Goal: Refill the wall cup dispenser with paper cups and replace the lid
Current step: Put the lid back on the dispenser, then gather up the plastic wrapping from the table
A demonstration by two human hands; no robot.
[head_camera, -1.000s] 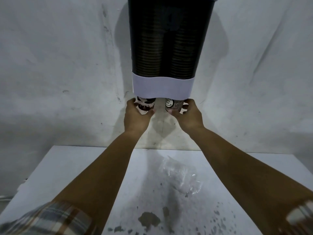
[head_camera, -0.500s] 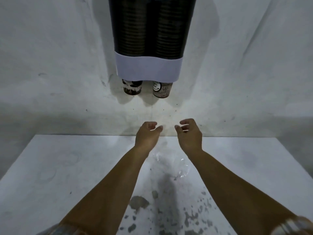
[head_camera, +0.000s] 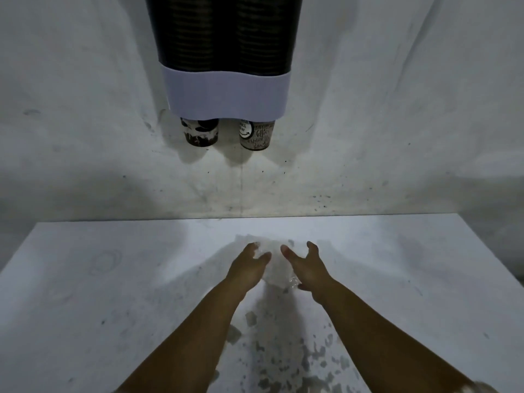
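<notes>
The wall cup dispenser [head_camera: 224,38] hangs at top centre, a dark tinted body with two stacks of cups inside and a white band [head_camera: 226,92] at its base. A patterned paper cup [head_camera: 200,133] pokes out below on the left, and a lettered paper cup [head_camera: 256,136] on the right. The dispenser's top and any lid are out of frame. On the table, my left hand [head_camera: 248,266] and my right hand [head_camera: 307,269] flank a crumpled clear plastic wrapper [head_camera: 273,269]. The fingers of both hands are spread and touch its sides.
A white table [head_camera: 85,279] stands against a stained white wall [head_camera: 85,137]. Its near part carries patches of chipped paint [head_camera: 283,361].
Both hands let go of the cups under the dispenser and dropped to the table, where they now sit on either side of the plastic wrapper. The view tilted down.
</notes>
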